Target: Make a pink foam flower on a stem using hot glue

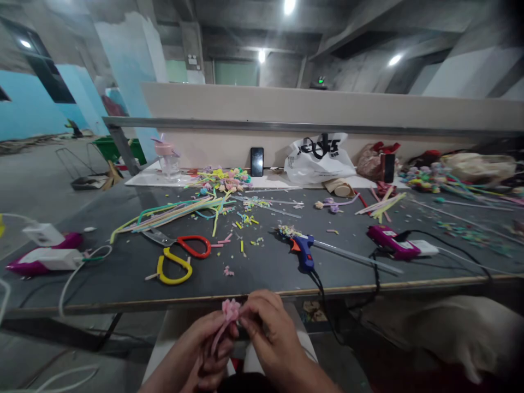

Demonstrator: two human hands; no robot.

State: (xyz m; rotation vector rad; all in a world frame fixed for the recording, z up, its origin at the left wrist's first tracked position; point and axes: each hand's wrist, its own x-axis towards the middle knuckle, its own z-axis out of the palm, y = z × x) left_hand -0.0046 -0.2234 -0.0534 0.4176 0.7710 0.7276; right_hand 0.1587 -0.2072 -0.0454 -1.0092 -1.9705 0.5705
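Just below the table's front edge, my left hand point(215, 346) is closed around a pink flower point(231, 310) that looks made of pipe cleaner, with a pink strand trailing down over the fingers. My right hand point(268, 325) pinches at the flower's right side; its fingertips hide what exactly they hold. On the table above my hands lie scissors point(194, 246) with one red and one yellow handle, a small pink scrap point(228, 271), and a blue glue gun point(305, 254) with a clear glue stick point(356, 256) in its back.
Pipe cleaners point(180, 213) and finished-looking flowers point(229, 179) lie at the back left, cut scraps around them. A phone point(257, 162), a white bag point(317, 161) and a pink-lidded cup point(166, 161) stand at the back. Purple power strips point(395, 243) with cables lie at both sides.
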